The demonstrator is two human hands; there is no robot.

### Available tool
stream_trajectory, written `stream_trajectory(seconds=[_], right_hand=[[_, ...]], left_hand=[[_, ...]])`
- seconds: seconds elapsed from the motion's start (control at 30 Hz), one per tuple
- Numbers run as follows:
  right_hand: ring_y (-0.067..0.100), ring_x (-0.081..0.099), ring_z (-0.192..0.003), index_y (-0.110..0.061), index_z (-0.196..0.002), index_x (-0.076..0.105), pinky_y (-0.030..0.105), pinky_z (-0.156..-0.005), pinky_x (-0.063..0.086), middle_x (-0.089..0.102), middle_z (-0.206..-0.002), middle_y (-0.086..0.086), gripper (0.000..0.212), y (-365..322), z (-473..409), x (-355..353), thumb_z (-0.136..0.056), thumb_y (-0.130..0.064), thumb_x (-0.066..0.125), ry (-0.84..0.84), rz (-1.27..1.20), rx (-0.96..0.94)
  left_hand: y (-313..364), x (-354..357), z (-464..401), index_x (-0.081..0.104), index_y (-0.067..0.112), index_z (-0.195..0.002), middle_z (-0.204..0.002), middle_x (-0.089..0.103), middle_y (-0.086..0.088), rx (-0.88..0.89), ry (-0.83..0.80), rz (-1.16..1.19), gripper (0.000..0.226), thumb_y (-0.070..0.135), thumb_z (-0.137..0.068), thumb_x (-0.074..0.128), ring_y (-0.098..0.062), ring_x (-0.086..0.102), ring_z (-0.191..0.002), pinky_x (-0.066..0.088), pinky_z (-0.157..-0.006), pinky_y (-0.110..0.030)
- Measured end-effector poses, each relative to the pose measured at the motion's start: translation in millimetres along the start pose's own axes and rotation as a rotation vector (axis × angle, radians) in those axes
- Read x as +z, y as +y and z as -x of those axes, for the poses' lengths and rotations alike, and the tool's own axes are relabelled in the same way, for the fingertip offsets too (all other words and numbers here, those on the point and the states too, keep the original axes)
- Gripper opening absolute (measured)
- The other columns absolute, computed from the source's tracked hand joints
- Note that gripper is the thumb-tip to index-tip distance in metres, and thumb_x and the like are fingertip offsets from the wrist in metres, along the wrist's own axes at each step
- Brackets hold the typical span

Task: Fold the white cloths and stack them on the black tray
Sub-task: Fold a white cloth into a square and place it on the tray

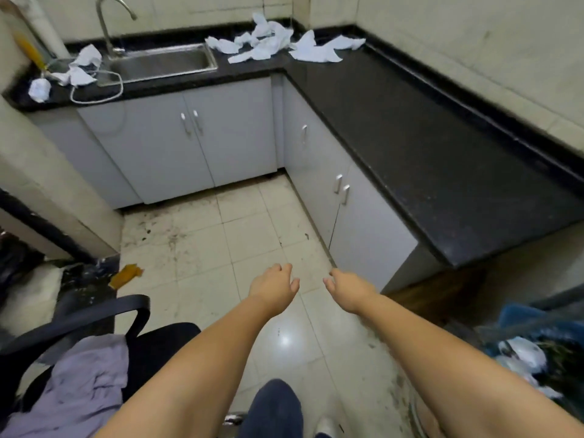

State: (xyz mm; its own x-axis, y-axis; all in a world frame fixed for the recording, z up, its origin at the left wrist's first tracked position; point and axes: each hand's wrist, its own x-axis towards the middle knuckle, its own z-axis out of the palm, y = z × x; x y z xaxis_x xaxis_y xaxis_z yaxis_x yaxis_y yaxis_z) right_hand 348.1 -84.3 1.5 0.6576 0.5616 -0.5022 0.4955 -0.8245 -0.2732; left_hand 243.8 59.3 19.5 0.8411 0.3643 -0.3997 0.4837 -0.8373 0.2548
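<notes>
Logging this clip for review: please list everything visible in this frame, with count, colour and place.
white cloths: a crumpled heap, white, on the counter's far corner right of the sink
more white cloths: a few, white, left of the sink
sink: one, steel, set in the counter
tap: one, silver, behind the sink
counter: one, black, L-shaped
cabinets: grey doors, below the counter
office chair: one, black, lower left
lilac garment: one, on the chair
black tray: not visible
left hand: one, holds nothing, above the floor
right hand: one, holds nothing, beside it
</notes>
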Motion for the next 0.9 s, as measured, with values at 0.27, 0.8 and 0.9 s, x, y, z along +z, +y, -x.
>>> stream_trajectory(seconds=[0.27, 0.8, 0.9], right_hand=[[0.035, 0.054, -0.112, -0.01, -0.127, 0.043, 0.04, -0.088, 0.044, 0.054, -0.126, 0.017, 0.044, -39, -160, -79, -0.101, -0.04, 0.024, 0.003, 0.062, -0.085], [0.036, 0.055, -0.111, -0.007, -0.12, 0.047, 0.039, -0.085, 0.042, 0.057, -0.122, 0.02, 0.042, -97, -452, -277, -0.102, -0.038, 0.027, 0.112, -0.05, -0.011], [0.036, 0.055, -0.112, -0.008, -0.122, 0.048, 0.038, -0.085, 0.043, 0.057, -0.122, 0.02, 0.041, -93, -513, -322, -0.101, -0.037, 0.029, 0.194, -0.028, -0.036]], left_hand=[[-52, -71, -145, 0.036, 0.013, -0.136, -0.136, 0.044, -0.011, -0.097, 0.025, 0.026, 0.044, 0.037, -0.101, 0.029, -0.029, 0.044, -0.124, 0.041, -0.095, -0.042], [-110, -270, -476, 0.036, 0.012, -0.137, -0.137, 0.044, -0.014, 0.048, -0.007, -0.075, 0.045, 0.036, -0.1, 0.031, -0.031, 0.042, -0.125, 0.04, -0.099, -0.041], [-97, -302, -549, 0.038, 0.012, -0.136, -0.136, 0.044, -0.013, 0.084, 0.043, -0.088, 0.044, 0.036, -0.099, 0.032, -0.03, 0.043, -0.125, 0.041, -0.097, -0.043]])
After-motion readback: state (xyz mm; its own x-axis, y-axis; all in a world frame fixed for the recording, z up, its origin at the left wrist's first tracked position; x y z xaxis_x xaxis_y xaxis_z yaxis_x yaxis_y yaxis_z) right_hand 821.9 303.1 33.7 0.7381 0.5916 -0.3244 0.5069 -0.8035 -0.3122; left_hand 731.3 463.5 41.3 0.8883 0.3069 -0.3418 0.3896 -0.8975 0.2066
